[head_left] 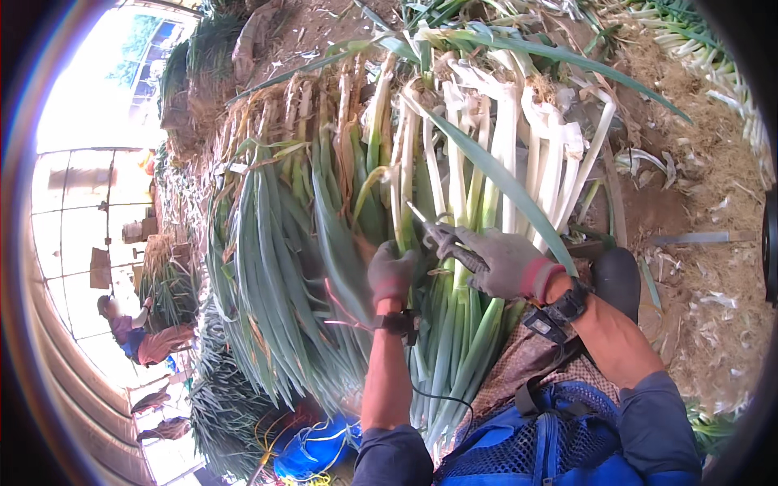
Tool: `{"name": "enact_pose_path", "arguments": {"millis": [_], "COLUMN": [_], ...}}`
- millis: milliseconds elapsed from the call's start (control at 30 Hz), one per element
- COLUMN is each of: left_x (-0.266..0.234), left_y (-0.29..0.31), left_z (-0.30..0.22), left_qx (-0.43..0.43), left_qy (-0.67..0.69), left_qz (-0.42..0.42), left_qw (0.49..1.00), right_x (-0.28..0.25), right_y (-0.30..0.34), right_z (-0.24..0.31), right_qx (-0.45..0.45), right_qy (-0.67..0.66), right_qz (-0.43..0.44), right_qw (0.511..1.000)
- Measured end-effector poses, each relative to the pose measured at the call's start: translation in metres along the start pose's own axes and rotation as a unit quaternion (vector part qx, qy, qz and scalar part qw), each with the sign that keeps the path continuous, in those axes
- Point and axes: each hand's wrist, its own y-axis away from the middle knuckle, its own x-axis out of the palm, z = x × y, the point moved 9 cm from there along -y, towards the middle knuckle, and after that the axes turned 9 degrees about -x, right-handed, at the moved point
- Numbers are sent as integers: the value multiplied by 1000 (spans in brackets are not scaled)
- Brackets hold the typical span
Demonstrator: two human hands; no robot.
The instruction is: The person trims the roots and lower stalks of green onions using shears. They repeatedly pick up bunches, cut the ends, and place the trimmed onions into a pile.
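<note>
A thick bed of long green onions (324, 211) lies in front of me, leaves toward me and root ends away. My left hand (391, 274), in a grey glove with a red cuff, is closed around a green onion stalk (398, 194). Just to its right, my right hand (506, 266), gloved alike, is closed on a small pointed tool (420, 215); its exact kind is hard to make out. Beneath and beyond my right hand lie peeled green onions (506, 154) with bare white stems. One long leaf (494, 170) slants across them to my right wrist.
Straw and peelings (705, 316) litter the ground at right, where a flat metal blade (693, 238) lies. More green onions (729, 73) are at the far right. A blue bag (312, 449) with yellow cord sits at lower left. Another person (134, 332) sits at far left beside a bundle (168, 279).
</note>
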Motion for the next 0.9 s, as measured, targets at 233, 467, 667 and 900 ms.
{"name": "enact_pose_path", "arguments": {"millis": [233,467,667,900], "left_x": [12,32,29,29], "left_y": [5,1,16,39], "left_z": [6,19,5,-2], "left_qx": [8,33,68,47], "left_qy": [-22,10,31,35], "left_qz": [13,41,53,133], "left_qw": [1000,999,996,989], "right_x": [-46,-33,-32,-55], "right_y": [-68,-36,-23,-76], "right_z": [-20,-15,-4,-9], "right_qx": [17,22,44,47], "right_qy": [6,24,23,17], "right_qz": [-116,-31,-9,-66], "right_qw": [993,999,999,997]}}
